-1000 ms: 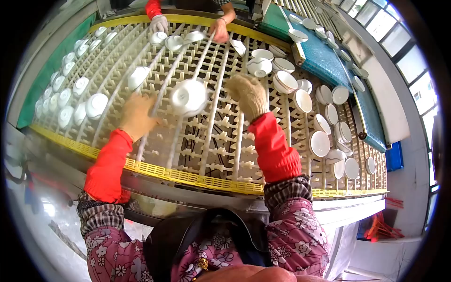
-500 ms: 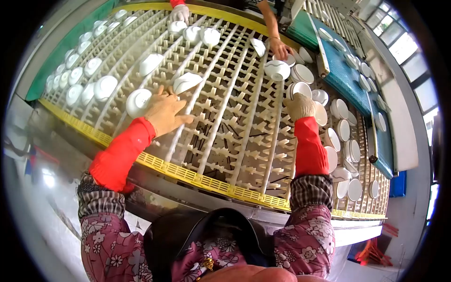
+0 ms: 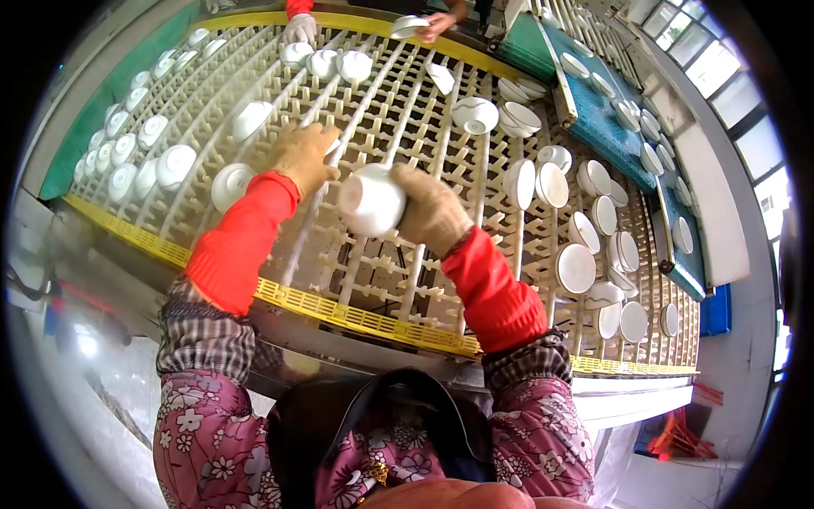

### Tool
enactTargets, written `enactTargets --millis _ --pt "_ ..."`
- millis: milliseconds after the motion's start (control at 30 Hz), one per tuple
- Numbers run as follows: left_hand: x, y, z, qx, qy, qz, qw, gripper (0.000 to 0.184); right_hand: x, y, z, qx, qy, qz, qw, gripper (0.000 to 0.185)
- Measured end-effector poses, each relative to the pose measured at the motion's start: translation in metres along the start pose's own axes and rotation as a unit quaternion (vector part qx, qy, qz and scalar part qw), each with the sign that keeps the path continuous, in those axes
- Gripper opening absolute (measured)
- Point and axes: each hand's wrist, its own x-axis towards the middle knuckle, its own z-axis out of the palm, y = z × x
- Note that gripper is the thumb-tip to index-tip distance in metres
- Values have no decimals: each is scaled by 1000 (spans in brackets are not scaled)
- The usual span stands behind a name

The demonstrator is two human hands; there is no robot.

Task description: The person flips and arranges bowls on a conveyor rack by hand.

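Note:
My right hand (image 3: 431,208), in a tan glove, grips a white bowl (image 3: 371,200) and holds it over the pegged conveyor rack (image 3: 441,246). My left hand (image 3: 303,159), gloved too, curls over another bowl (image 3: 333,146) on the rack; only a sliver of white shows past its fingers. Just left of that wrist sits an upturned bowl (image 3: 231,187), and farther up a tilted one (image 3: 252,120) leans on the pegs. To the right of my right hand, a bowl (image 3: 519,184) stands on its side among several others.
Upturned bowls (image 3: 175,166) fill the rack's left part. At the right, a blue-green belt (image 3: 606,136) carries more bowls. Yellow edging (image 3: 365,321) runs along the near side. Across the rack, one co-worker's gloved hand (image 3: 299,30) touches a bowl; another hand (image 3: 437,25) lifts one.
My right hand has moved left from the bowl cluster with a bowl in it. My left hand has shifted up and right, over a bowl. A co-worker's hand has drawn back with a bowl.

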Motion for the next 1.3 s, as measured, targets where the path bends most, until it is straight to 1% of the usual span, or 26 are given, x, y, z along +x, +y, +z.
enactTargets --millis 33,67,133,167,233,300,333,367,433,467,533,600,700,733,800,833,900,933,1000,1100,1133,1167,1200,1233,1267,1300 --pt "1 -9 9 -29 -55 -17 998 68 6 10 -17 -93 -65 -50 992 43" --pt "1 -12 12 -58 -111 -34 992 65 16 8 -44 -384 -82 -210 895 38" --pt "-8 -6 -26 -31 -146 2 989 59 -2 -9 -70 -567 -19 -341 750 34" --pt "-18 0 -41 -18 -165 17 986 56 -25 -17 -71 -499 48 -328 801 34" --pt "-33 0 -49 -92 -185 -2 978 60 -33 -42 -122 -528 120 -467 700 41" --pt "-44 -1 -75 -152 -232 -20 961 66 -53 -75 -160 -647 251 -496 521 48" --pt "-45 6 -82 -152 -251 -84 952 74 -60 -90 -183 -697 317 -465 444 53" --pt "-45 17 -82 -154 -220 -67 961 75 -68 -102 -203 -737 378 -430 360 59" --pt "-37 43 -84 -159 -150 -34 975 76 -90 -118 -229 -768 399 -289 409 60" --pt "-35 53 -66 -131 -84 44 987 77 -96 -122 -238 -777 405 -218 430 61" --pt "-10 96 -51 -142 -59 99 983 83 -109 -117 -243 -769 405 -232 436 60" --pt "21 148 -34 -144 -34 155 977 74 -111 -118 -263 -767 393 -278 424 58" --pt "62 224 4 -101 22 217 971 73 -101 -124 -303 -710 374 -365 472 55" --pt "74 249 2 -74 -43 212 974 74 -106 -126 -288 -711 404 -304 488 50" --pt "94 291 29 2 -76 211 975 68 -100 -121 -293 -721 388 -333 468 33" --pt "106 305 26 51 -151 207 965 69 -97 -121 -297 -726 380 -349 455 27" --pt "112 312 59 64 -88 186 977 64 -100 -112 -283 -743 301 -446 397 20" --pt "121 311 61 74 -128 181 972 60 -101 -104 -273 -713 276 -496 411 18" --pt "134 306 62 91 -216 176 956 55 -104 -84 -261 -746 260 -439 429 20" --pt "132 276 37 -134 -258 6 957 48 -107 -55 -240 -728 223 -435 480 26" --pt "126 254 55 -245 -238 34 939 37 -109 -49 -234 -716 217 -431 504 29" --pt "120 230 70 -200 -108 112 967 34 -112 -47 -228 -693 212 -410 554 28" --pt "115 207 47 -424 -190 -21 885 29 -115 -47 -221 -668 205 -388 601 28" --pt "110 183 22 -609 -205 -181 744 28 -117 -49 -213 -640 199 -367 646 28" --pt "105 157 16 -656 -168 -236 697 28 -118 -51 -207 -614 182 -361 678 24" --pt "97 127 15 -593 -143 -214 763 29 -113 -54 -207 -646 144 -456 595 24"
